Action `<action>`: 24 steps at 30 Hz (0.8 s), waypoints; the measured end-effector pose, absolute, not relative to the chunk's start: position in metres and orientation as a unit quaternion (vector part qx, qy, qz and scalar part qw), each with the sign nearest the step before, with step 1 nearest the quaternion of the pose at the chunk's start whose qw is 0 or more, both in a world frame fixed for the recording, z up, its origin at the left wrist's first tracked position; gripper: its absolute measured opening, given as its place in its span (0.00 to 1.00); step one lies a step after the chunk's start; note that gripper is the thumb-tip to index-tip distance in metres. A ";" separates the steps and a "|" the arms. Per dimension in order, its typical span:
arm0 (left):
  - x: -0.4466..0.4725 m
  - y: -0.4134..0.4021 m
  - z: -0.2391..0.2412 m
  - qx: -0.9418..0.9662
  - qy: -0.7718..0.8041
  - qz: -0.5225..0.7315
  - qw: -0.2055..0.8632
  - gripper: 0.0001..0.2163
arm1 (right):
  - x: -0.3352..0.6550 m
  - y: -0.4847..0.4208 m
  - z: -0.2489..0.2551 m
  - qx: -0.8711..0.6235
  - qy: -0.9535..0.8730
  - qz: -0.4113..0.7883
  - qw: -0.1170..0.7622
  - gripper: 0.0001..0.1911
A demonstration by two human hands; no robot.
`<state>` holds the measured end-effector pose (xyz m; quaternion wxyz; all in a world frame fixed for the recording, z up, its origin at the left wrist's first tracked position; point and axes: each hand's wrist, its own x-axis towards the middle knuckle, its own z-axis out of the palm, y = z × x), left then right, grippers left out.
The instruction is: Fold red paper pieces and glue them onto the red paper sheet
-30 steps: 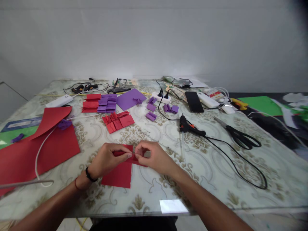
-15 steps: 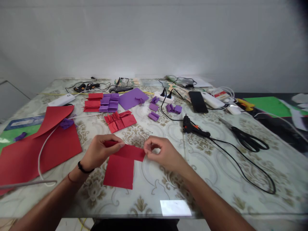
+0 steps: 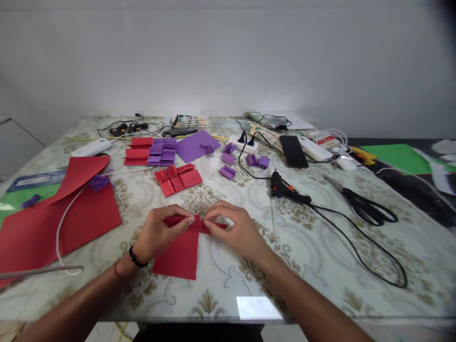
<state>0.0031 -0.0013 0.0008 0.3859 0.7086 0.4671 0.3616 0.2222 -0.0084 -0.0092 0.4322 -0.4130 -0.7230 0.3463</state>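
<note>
A narrow strip of red paper [image 3: 198, 225] stretches between my hands, partly folded along its length. My left hand [image 3: 167, 230] pinches its left part between thumb and fingers. With thumb and fingertips, my right hand [image 3: 235, 228] pinches the strip near its middle, and the right end sticks out under the palm. Below the strip a red paper square [image 3: 178, 259] lies flat on the table, its upper edge covered. Just beyond my hands sits a folded red paper piece [image 3: 180, 179] with raised pleats.
Right of my hands are a black glue gun [image 3: 285, 187] with its cord and black-handled scissors [image 3: 365, 204]. Large red sheets [image 3: 85, 218] lie at left under a white cable. Farther back are folded purple pieces [image 3: 162, 152], a power strip [image 3: 245, 144] and a phone [image 3: 293, 151].
My right hand has slid left from the strip's right end towards its middle. My left hand has shifted slightly right, and the strip now looks narrower and folded.
</note>
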 end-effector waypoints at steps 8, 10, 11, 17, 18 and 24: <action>0.002 0.003 0.004 0.775 0.433 0.293 0.355 0.04 | 0.220 -0.011 -0.014 -0.411 -0.752 0.325 0.400 0.06; 0.004 0.002 0.003 0.792 0.424 0.272 0.345 0.04 | 0.218 -0.012 -0.016 -0.407 -0.759 0.324 0.391 0.06; 0.005 0.001 0.003 0.798 0.419 0.264 0.343 0.05 | 0.217 -0.013 -0.017 -0.404 -0.761 0.326 0.389 0.05; 0.007 -0.003 0.002 0.806 0.407 0.253 0.348 0.07 | 0.214 -0.015 -0.019 -0.386 -0.757 0.363 0.381 0.07; 0.006 -0.003 0.003 0.805 0.407 0.252 0.352 0.07 | 0.215 -0.016 -0.018 -0.387 -0.754 0.369 0.381 0.07; 0.003 0.001 0.008 0.795 0.404 0.265 0.366 0.07 | 0.217 -0.014 -0.012 -0.406 -0.740 0.371 0.386 0.08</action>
